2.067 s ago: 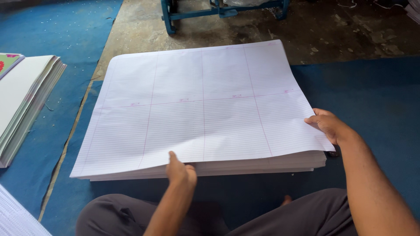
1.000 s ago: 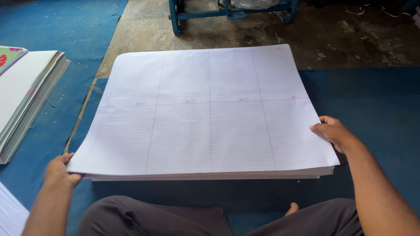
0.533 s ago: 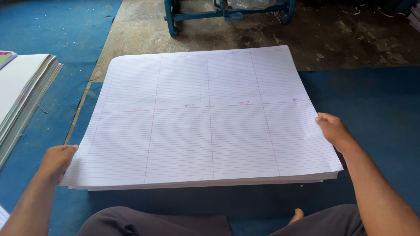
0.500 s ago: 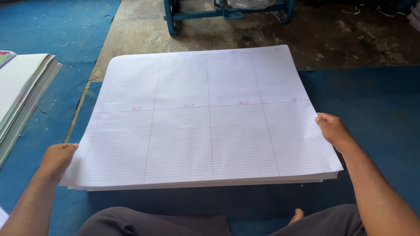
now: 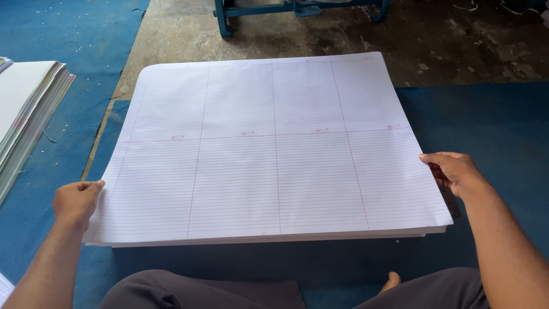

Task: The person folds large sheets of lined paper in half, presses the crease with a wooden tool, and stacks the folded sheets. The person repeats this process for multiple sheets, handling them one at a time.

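Gripping the ruled paper stack (image 5: 274,154), each hand curled.

sheets (image 5: 274,154) | large white stack, ruled lines, red column rules | flat, edges nearly squared | on blue mat, far edge over bare concrete | gripped at left and right near edges

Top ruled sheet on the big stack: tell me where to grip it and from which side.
Judging by its wide, limp shape, pinch the top ruled sheet at both side edges near the front corners, where the left hand and right hand sit, coming in from each side.
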